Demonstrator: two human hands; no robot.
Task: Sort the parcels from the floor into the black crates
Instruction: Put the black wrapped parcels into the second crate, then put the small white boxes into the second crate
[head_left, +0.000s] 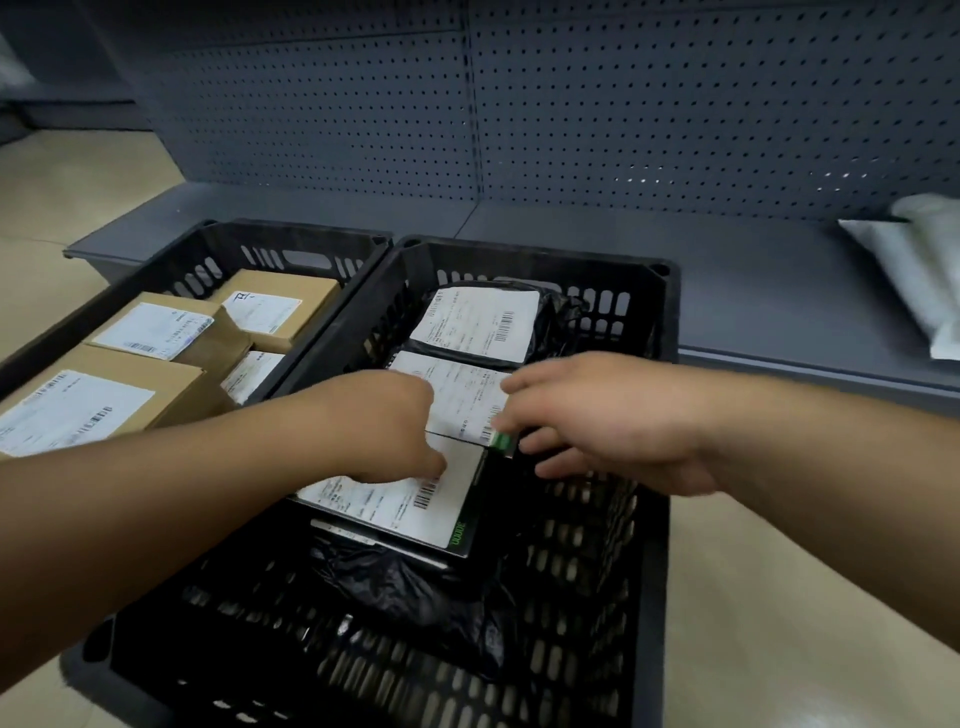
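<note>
Two black crates stand side by side on the floor. The left crate holds several brown cardboard boxes with white labels. The right crate holds black parcels with white labels: a far parcel, a middle parcel and a near flat black box, with a black bag under it. My left hand curls down over the middle parcel's left edge, its fingertips on the near box's label. My right hand grips the middle parcel's right edge, beside a green-and-white corner.
A grey pegboard shelf unit stands behind the crates, with its low base shelf just beyond them. White soft parcels lie on that shelf at the far right. Beige floor runs along both sides of the crates.
</note>
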